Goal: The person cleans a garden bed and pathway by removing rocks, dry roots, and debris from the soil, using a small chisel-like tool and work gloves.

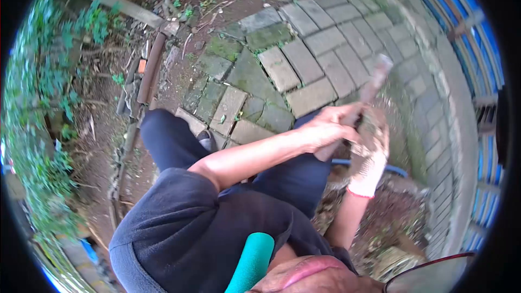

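Note:
My left hand point(331, 125), bare, is closed around a long brown bar-like tool point(374, 80). Its far end is pale and blurred, and a wider flat end point(326, 153) comes out below my fingers. Close against it, my right hand point(370, 152) wears a white knitted glove with a red cuff, its palm and fingers brown with dirt. The gloved fingers are curled over a brownish patch beside the tool; I cannot tell what they hold. Both hands are above my right thigh point(296, 176), in dark trousers.
Grey paving blocks point(331, 49), some mossy, cover the ground ahead. A curved blue strip point(388, 169) lies beneath the gloved hand. A concrete kerb point(458, 130) and blue railings point(484, 168) run along the right. Leafy plants point(49, 97) and a brown tile-like piece point(151, 70) are left.

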`<state>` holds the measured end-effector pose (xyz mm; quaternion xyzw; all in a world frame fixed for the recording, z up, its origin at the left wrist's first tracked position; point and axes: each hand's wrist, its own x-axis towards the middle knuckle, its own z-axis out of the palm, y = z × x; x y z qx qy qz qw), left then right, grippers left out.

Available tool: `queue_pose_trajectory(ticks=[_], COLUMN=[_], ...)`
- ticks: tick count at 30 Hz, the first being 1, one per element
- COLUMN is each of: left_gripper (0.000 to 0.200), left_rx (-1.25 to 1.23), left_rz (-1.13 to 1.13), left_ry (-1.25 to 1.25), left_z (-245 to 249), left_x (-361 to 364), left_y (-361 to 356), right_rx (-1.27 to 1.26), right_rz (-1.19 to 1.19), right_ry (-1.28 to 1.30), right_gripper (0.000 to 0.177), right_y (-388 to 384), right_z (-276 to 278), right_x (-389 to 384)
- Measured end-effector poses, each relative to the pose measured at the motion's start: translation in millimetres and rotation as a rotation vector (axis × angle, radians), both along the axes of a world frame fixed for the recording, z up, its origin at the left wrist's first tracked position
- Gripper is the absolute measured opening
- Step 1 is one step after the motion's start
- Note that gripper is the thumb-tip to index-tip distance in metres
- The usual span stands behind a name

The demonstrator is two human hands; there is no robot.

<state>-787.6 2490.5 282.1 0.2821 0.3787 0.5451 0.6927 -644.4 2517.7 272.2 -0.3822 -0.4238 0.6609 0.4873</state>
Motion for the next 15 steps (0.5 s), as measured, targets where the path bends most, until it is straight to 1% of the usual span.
queue_pose_trajectory(ticks=[1,2,3,4,6,8,9,10,11,12,14,15], left_gripper=[0.072,0.072,0.072,0.071,0.070,0.069,0.068,0.068,0.061,0.059,0.055,0.051], left_rx=[-0.041,-0.078,-0.151,-0.228,-0.284,-0.325,-0.338,-0.352,-0.395,-0.343,-0.251,-0.299], left_rz=[0.093,0.185,0.310,0.435,0.628,0.775,0.848,0.913,0.960,0.965,0.975,0.951], left_ry=[0.014,0.029,-0.021,-0.072,-0.120,-0.107,-0.111,-0.115,-0.142,-0.118,-0.072,0.190], left_z=[-0.5,-2.4,-7.6,-16.4,-48.0,-72.6,-85.7,-92.5,-89.9,-91.5,-91.9,-85.5], left_x=[-29.4,-60.6,-86.6,-110.6,-157.8,-199.7,-218.4,-235.8,-253.1,-277.6,-341.3,-390.5], left_y=[-4.4,-10.2,-20.7,-34.5,-63.7,-96.0,-111.9,-126.1,-135.8,-140.4,-143.2,-140.0], right_rx=[-0.078,-0.154,-0.233,-0.334,-0.416,-0.742,-0.705,-0.775,-0.767,-0.759,-0.602,-0.481], right_rz=[0.083,0.191,0.296,0.415,0.676,0.748,0.880,0.875,0.934,0.992,1.180,1.123], right_ry=[0.120,0.168,0.205,0.191,0.275,0.150,0.076,0.003,0.028,0.051,0.027,0.093], right_gripper=[0.045,0.040,0.035,0.027,0.036,0.035,0.037,0.032,0.029,0.027,0.023,0.022], right_y=[11.0,16.4,21.6,22.4,12.5,-3.2,-7.5,-23.0,-31.8,-36.8,-23.9,-28.1], right_z=[0.7,-3.1,-6.8,-15.0,-40.3,-59.4,-87.7,-71.0,-75.9,-84.5,-104.4,-81.7], right_x=[-28.1,-61.3,-94.3,-125.6,-192.3,-248.9,-275.2,-301.0,-328.9,-356.3,-434.9,-489.3])
